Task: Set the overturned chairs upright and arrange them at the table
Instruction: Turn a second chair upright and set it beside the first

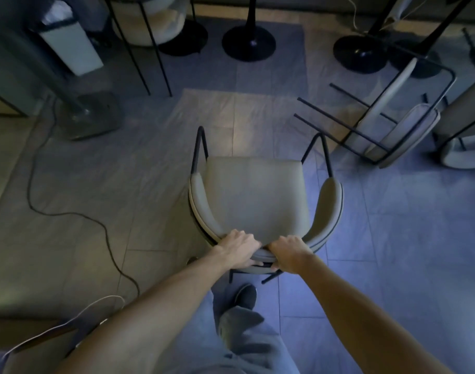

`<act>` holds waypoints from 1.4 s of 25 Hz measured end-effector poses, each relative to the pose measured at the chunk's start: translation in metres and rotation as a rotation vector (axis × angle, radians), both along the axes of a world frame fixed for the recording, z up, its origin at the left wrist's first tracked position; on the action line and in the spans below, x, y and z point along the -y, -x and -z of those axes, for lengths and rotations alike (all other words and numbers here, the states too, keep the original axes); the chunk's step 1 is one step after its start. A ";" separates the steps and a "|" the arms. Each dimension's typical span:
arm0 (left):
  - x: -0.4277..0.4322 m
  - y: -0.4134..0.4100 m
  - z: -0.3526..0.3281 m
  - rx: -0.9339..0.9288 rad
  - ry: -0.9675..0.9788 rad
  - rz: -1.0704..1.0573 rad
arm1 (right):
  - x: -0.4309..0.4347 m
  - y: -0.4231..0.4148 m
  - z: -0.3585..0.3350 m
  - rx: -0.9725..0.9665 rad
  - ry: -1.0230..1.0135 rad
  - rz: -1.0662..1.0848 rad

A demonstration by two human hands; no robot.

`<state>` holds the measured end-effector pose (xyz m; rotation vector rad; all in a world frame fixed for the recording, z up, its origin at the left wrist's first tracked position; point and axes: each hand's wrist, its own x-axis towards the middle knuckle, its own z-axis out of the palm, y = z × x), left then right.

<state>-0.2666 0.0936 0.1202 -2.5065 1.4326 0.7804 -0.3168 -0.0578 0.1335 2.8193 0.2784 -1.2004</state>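
A beige padded chair (pixel 254 190) with thin black metal legs stands upright in the middle of the tiled floor, its seat facing away from me. My left hand (pixel 237 248) and my right hand (pixel 289 253) both grip the curved backrest at its near middle, side by side. An overturned chair (pixel 393 114) of the same kind lies on its side at the right, black legs pointing left. Another beige chair (pixel 463 147) shows partly at the far right edge. Black round table bases (pixel 248 45) stand at the back.
A black cable (pixel 69 211) snakes across the floor at the left, near a stand base (pixel 88 117). A white bin (pixel 69 41) stands back left beside another upright chair (pixel 150 22). My foot (pixel 246 295) is just behind the chair. Open floor lies ahead of the seat.
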 end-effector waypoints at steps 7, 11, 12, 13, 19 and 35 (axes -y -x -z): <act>0.021 -0.023 0.014 -0.009 -0.028 -0.109 | 0.016 -0.025 0.014 0.066 -0.005 0.016; 0.018 -0.054 0.025 -0.039 -0.061 -0.165 | 0.009 -0.056 0.033 0.064 -0.001 -0.024; 0.018 -0.062 0.030 -0.038 -0.069 -0.176 | 0.009 -0.064 0.038 0.064 0.002 -0.031; 0.021 -0.071 0.033 -0.034 -0.075 -0.188 | 0.011 -0.075 0.042 0.067 0.002 -0.036; 0.044 -0.143 0.051 -0.039 -0.095 -0.283 | 0.032 -0.159 0.058 0.077 0.000 -0.073; 0.078 -0.483 0.051 0.078 -0.241 -0.531 | 0.056 -0.508 0.065 0.120 -0.054 -0.086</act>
